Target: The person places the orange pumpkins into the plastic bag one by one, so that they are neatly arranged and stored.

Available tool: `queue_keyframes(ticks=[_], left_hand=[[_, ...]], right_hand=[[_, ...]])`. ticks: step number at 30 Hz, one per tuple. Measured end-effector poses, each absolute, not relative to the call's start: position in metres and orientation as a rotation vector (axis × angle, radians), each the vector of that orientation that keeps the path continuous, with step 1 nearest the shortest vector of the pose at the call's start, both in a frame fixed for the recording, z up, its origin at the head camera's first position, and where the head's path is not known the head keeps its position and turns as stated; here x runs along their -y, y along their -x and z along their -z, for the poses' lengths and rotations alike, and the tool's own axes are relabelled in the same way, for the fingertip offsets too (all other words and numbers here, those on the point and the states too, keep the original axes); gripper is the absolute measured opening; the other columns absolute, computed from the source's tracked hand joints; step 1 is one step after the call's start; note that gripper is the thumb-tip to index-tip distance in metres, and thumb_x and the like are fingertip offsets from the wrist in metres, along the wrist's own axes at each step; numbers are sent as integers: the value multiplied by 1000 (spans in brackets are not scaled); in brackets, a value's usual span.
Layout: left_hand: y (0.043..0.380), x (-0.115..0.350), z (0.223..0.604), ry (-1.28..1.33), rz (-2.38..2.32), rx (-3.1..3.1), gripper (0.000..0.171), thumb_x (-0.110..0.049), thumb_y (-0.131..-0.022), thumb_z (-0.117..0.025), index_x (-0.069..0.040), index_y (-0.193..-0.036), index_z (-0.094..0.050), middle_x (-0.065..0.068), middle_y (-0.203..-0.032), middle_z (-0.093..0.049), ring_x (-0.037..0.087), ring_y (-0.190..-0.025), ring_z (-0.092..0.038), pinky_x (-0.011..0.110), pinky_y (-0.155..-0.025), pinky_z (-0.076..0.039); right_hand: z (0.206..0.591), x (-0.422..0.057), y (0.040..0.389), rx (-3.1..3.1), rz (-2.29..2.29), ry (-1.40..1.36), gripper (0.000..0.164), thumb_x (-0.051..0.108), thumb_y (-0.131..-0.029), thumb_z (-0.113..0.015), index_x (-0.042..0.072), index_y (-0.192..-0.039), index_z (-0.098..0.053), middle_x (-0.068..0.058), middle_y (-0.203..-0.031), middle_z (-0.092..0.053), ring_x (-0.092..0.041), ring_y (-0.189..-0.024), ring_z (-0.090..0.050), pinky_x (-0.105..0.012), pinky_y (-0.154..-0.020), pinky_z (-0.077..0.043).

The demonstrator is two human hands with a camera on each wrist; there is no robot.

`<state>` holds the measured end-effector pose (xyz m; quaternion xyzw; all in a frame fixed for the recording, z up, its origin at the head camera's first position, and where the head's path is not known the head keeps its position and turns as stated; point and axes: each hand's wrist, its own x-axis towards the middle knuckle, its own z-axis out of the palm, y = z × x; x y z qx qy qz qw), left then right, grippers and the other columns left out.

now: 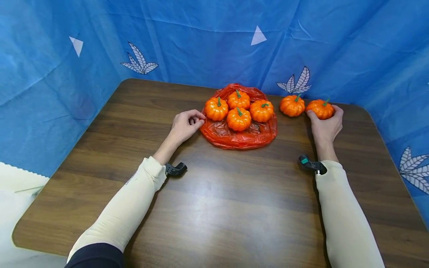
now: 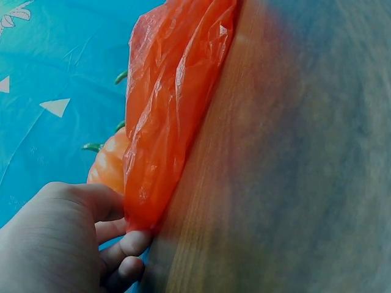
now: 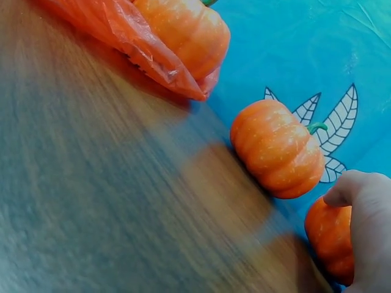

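A crinkled red plastic bag (image 1: 231,142) lies spread wide at the back of the table, with several small orange pumpkins (image 1: 238,120) with green stems sitting in it. At its left side my left hand (image 1: 185,124) pinches the bag's edge; in the left wrist view the thumb and fingertips meet at the red plastic (image 2: 165,122). Off to the right, my right hand (image 1: 326,130) grips a ribbed orange pumpkin (image 1: 320,108), thumb on its left and fingers on its right. Another pumpkin (image 1: 292,105) stands between that one and the bag.
The brown wooden table (image 1: 214,208) has rounded corners. A blue curtain (image 1: 201,41) with white leaf prints hangs right along its back and right edges, close behind the pumpkins. Both wrists wear black camera mounts (image 1: 175,169).
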<state>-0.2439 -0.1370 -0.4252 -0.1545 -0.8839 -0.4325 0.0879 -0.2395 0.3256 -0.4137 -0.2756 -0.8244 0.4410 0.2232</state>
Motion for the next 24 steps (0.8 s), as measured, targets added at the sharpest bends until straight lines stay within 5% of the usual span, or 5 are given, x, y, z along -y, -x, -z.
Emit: queue_keyframes(ticks=[24], left_hand=[[245, 136, 426, 462, 1287, 2630, 9, -18, -97, -73, -14, -102, -79, 3, -82, -64, 18, -69, -53, 25, -64, -37]], right_hand=[[417, -305, 175, 2347, -1163, 669, 79, 48, -95, -73, 20, -159, -36, -3, -163, -43, -21, -149, -41, -34, -126, -29]])
